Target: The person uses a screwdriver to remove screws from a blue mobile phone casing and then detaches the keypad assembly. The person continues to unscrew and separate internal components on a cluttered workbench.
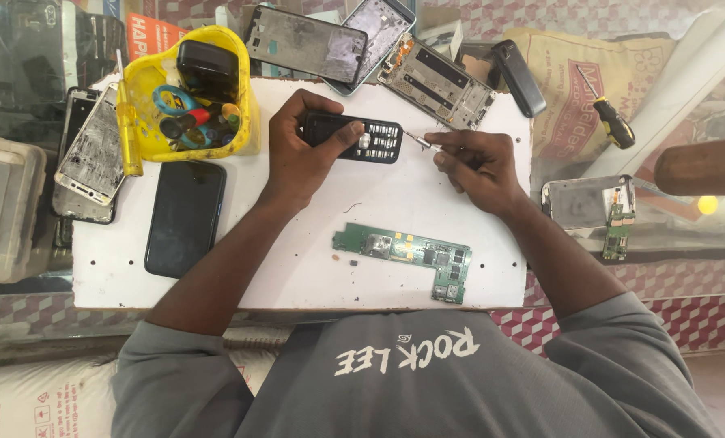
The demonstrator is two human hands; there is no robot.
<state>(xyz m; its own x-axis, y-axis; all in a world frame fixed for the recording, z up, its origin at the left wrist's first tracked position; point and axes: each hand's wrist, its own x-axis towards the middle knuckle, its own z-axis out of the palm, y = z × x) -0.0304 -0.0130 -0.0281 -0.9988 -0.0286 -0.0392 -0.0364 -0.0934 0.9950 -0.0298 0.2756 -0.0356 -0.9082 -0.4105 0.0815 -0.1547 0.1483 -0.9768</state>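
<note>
A: Status? The green circuit board [411, 258] lies bare on the white bench [297, 268], toward 6 o'clock, well apart from the handset. By the look of it the strip-down is well along

B: Agreed, as a judgement. The black keypad phone [354, 136] sits near bench centre, toward 12 o'clock. The left hand [297, 154] has its fingers clamped round the phone, thumb on the face. The right hand [476, 166] has its fingers pinched on a thin metal tool [419, 141], tip near the phone's 3 o'clock end

A: Left to do? Cannot tell whether the shell is coming apart or going together

B: Orientation: long axis runs 9 to 3 o'clock, keypad end toward 3, face up

A: A yellow tray [147, 113] of tools sits at 10 o'clock; a black smartphone [185, 217] lies flat below it
</note>
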